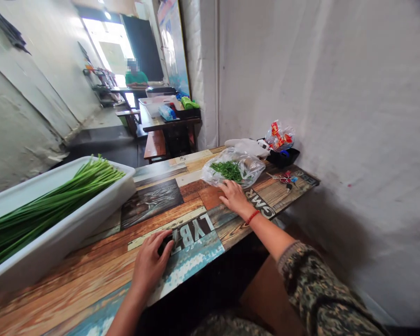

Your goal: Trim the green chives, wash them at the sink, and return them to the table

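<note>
My left hand [154, 254] rests on the patterned wooden table [192, 247] near its front edge, fingers apart and holding nothing I can see. Farther right, my right hand [235, 199] reaches to the near edge of a clear plastic bag [254, 169]. Its fingers are stretched out, at or just touching the bag; contact is hard to make out. Cut green stalks or leaves [227, 171] lie in the bag. To the left, a long white tub [121, 189] holds a big bundle of long green stems [66, 198], like garlic chives.
Behind the bag are a white plastic bag [247, 147] and a black tray [283, 157] with a red-printed packet [280, 135]. Keys [286, 177] lie near the right wall [336, 116]. Another table [157, 123] with bins stands beyond; a person in green [136, 78] sits far back.
</note>
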The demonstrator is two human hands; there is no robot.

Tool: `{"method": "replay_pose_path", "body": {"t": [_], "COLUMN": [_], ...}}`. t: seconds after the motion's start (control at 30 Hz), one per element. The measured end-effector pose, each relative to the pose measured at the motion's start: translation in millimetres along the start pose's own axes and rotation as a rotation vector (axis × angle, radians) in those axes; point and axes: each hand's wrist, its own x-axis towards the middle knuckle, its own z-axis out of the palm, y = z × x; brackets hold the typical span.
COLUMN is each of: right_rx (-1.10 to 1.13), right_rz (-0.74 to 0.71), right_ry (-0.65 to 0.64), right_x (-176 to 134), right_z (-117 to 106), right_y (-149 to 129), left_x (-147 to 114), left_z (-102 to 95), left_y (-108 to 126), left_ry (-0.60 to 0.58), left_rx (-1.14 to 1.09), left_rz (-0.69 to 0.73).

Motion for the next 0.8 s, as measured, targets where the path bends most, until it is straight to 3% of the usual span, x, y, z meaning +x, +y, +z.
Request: {"method": "replay_pose_path", "body": {"t": [0.07, 0.13, 0.23, 0.37, 0.47, 0.53, 0.6, 0.67, 0.8], "right_rx": [-0.007, 0.069, 0.241, 0.363, 0.381, 0.405, 0.488, 0.608, 0.591], "right_rz": [0.041, -0.022, -0.278, -0.618, -0.781, -0.82, -0.785, -0.649, -0.071], "right_ry": [-0.056, -0.069, -0.04, -0.104, -0.161, -0.168, -0.139, -0.058, 0.243], "right_x": [3.6, 3.4, -7.7, -35.6, -55.1, -65.5, -74.2, -81.3, -94.9], "right_z": [8.6, 18.3, 30.4, 42.0, 45.3, 40.5, 28.1, 9.3, -29.7], "right_y": [-4.7, -20.9, -63.3, -126.7, -157.3, -163.6, -156.0, -132.5, -46.1], "left_x": [0.6, 1.3, 2.0, 2.0, 2.9, 3.6, 3.8, 3.3, 2.6], "left_z": [-0.4, -1.0, -2.9, -8.8, -15.7, -20.4, -24.4, -27.7, -33.5], "left_y": [0.1, 0.3, 1.0, 5.4, 13.5, 19.0, 20.8, 16.9, -1.2], "left_ry": [-0.001, -0.006, -0.011, 0.05, 0.117, 0.11, 0.085, 0.11, 0.279], "left_rx": [-0.006, -0.027, -0.117, -0.376, -0.5, -0.517, -0.539, -0.609, -0.835], "left_rz": [-0.004, -0.015, -0.082, -0.296, -0.414, -0.462, -0.513, -0.574, -0.72]}}
